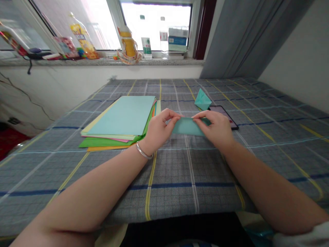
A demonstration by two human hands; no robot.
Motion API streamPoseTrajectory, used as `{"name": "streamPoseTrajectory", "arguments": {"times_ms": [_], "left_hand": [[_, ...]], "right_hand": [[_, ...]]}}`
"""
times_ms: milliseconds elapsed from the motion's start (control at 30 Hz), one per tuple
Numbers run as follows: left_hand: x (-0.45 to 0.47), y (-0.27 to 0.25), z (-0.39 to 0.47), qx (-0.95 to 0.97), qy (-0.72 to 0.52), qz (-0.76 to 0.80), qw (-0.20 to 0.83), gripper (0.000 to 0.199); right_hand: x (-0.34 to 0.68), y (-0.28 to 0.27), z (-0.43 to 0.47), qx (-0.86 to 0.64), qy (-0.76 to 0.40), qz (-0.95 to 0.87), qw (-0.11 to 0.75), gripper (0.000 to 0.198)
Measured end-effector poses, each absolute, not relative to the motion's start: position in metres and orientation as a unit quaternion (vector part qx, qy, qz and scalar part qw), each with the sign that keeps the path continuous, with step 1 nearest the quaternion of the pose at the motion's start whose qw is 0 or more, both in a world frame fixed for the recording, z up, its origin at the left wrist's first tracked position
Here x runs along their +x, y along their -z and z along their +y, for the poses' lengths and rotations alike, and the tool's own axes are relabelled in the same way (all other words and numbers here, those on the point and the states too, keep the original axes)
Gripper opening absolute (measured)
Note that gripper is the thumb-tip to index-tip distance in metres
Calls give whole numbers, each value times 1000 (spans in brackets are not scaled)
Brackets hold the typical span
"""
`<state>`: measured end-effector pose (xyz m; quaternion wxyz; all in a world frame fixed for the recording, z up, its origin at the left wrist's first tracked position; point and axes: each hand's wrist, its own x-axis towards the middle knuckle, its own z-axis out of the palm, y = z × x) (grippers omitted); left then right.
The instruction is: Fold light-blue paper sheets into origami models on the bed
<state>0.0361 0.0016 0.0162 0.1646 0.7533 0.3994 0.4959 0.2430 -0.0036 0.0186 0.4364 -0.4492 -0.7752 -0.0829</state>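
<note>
A strip-shaped piece of folded teal paper (189, 127) hangs between my two hands, just above the checked cloth. At its upper left edge, my left hand (162, 128) pinches it between thumb and fingertips; a silver bangle circles that wrist. My right hand (214, 127) pinches the same top edge further right, its fingers covering that end of the paper. Beyond the right hand stands a folded teal paper shape (203, 100) with a pointed top. A phone or tablet (224, 115) lies partly hidden behind that hand.
Left of my hands lies a stack of coloured paper (123, 115), pale blue on top. A checked cloth (174, 168) covers the surface. On the windowsill (102, 62) stand a drink bottle (83, 37), a yellow cup (129, 46), a tube (146, 47) and a box (177, 40).
</note>
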Motion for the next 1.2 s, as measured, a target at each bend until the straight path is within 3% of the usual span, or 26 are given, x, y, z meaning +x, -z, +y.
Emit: {"name": "streamPoseTrajectory", "arguments": {"times_ms": [500, 600, 767, 933, 1200], "left_hand": [[21, -5, 37, 653, -527, 464, 283, 11], [19, 2, 41, 684, -480, 478, 271, 13], [16, 9, 45, 767, -368, 502, 156, 21], [18, 13, 47, 787, -248, 553, 115, 22], [18, 11, 46, 833, -180, 522, 32, 24]], "right_hand": [[262, -4, 25, -528, -103, -668, 514, 17], [263, 1, 32, -557, -139, -662, 482, 22], [263, 11, 43, -590, -189, -670, 410, 22], [261, 19, 49, -610, -138, -714, 316, 12], [260, 16, 48, -596, -74, -765, 233, 11]]}}
